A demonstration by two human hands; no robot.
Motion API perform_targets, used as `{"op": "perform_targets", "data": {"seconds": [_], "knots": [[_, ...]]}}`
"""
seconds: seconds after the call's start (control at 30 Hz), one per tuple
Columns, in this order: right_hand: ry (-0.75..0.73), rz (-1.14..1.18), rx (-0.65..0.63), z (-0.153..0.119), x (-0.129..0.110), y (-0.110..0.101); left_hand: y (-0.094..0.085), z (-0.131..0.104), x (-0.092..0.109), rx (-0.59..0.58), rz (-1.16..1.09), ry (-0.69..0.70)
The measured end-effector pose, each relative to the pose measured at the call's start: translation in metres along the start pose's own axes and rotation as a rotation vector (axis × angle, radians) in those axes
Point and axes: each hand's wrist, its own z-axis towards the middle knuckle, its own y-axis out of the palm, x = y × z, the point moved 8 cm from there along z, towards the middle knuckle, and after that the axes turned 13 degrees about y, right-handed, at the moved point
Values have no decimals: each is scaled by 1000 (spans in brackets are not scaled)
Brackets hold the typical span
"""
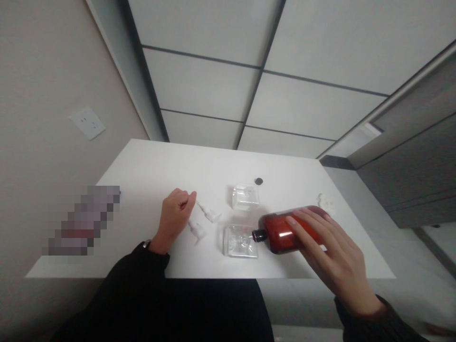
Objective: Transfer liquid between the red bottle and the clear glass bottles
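Observation:
My right hand is wrapped round an amber bottle, which is tilted on its side with its open black neck pointing left. The neck is at the right edge of a clear square container holding clear liquid. Behind it stands a second clear container. My left hand is closed in a fist over the table, left of two white pump heads, one behind the other. Whether anything is inside the fist is hidden.
A white table carries a small black cap behind the containers and a white object at the right. A blurred-out item lies at the left. A wall socket is beyond the left edge.

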Motion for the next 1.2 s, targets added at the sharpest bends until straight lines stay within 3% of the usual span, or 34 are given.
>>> {"op": "perform_targets", "data": {"seconds": [1.2], "knots": [[-2, 25, 11, 1, 0, -2, 0, 0, 0, 3, -7, 13]]}}
